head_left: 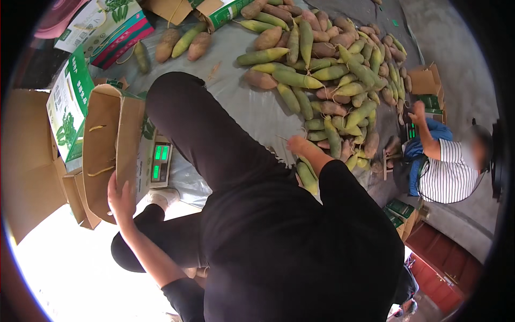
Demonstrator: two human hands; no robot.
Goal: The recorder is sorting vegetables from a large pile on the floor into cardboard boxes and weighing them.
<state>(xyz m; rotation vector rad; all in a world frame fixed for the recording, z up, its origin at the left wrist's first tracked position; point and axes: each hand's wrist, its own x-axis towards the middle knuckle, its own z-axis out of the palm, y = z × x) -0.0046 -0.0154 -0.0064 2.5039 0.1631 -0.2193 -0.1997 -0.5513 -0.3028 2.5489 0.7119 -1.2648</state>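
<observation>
At the left, my left hand [122, 199] grips the near edge of an open, upright cardboard box [129, 140], fingers apart on the board. Two short yellowish handle cords show on the box's inner wall. Beside its foot is a scale [161, 161] with green lit displays. My right hand [301, 145] is at the near left edge of a large pile of green and reddish-brown radishes [335, 72]. Its fingers are drawn together, with a thin root-like strand sticking out; what they hold is hidden. Just below that wrist lies a green radish [307, 176].
Several loose radishes [185, 42] lie on the grey sheet [225, 59] at the upper left, near printed cartons [70, 107]. A co-worker in a striped shirt [448, 174] sits at the right beside another scale and open box [426, 80]. My bent knee [177, 102] lies between box and pile.
</observation>
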